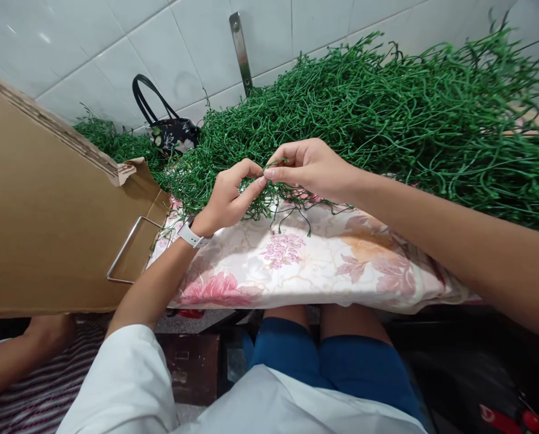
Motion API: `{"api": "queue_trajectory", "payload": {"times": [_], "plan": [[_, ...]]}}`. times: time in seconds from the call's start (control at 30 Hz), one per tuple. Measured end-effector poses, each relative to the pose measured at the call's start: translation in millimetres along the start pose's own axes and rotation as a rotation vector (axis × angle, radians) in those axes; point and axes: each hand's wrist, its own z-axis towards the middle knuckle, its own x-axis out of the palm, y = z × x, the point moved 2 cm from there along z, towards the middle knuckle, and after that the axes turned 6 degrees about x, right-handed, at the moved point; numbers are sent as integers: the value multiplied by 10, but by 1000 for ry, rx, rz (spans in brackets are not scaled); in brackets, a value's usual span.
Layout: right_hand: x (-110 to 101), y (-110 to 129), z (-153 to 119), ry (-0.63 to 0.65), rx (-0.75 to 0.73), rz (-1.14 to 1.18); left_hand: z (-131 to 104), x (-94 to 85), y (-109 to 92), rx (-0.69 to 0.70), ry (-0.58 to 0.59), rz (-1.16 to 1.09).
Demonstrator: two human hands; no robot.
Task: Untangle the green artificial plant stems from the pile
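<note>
My left hand (233,191), with a white watch on its wrist, is closed in a pinch on a thin green artificial stem (276,163). From the right, my right hand (312,170) pinches the same stem, and the fingertips of both hands meet. The stem is thin and partly hidden by my fingers. Both hands are over the front edge of a large heap of green plastic stems (341,108). Several loose stems (296,220) stick out of the heap onto the floral tablecloth (246,253) just below my hands.
A large cardboard sheet (47,205) stands at the left, with a bent metal wire handle (122,250) by it. Behind it sits a black floral handbag (174,134) against the tiled wall (197,36). Another person's arm (29,349) shows at lower left.
</note>
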Motion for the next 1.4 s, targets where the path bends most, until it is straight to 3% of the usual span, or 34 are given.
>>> {"api": "queue_trajectory", "payload": {"times": [0.2, 0.3, 0.4, 0.53, 0.77, 0.97, 1.13, 1.3, 1.4], "plan": [[16, 13, -11, 236, -81, -110, -3, 22, 55, -182, 139, -496], [-1, 13, -8, 306, -116, -178, 18, 9, 46, -182, 203, -587], [-28, 38, -10, 298, -138, -219, 34, 0, 19, -204, 230, -593], [-28, 98, -33, 259, -126, -171, 32, 1, 11, -291, 202, -600], [136, 115, -71, 374, -138, 124, 4, 76, 16, -394, 77, -828], [164, 47, -62, 464, -129, 191, -22, 170, 10, -450, 80, -916], [130, -2, -59, 482, -111, 269, -45, 194, 60, -456, 108, -841], [121, 96, -90, 478, -115, 302, -22, 59, 92, -347, -78, -582], [119, 102, -87, 433, -70, 320, -11, 39, 80, -309, -56, -467]]}}
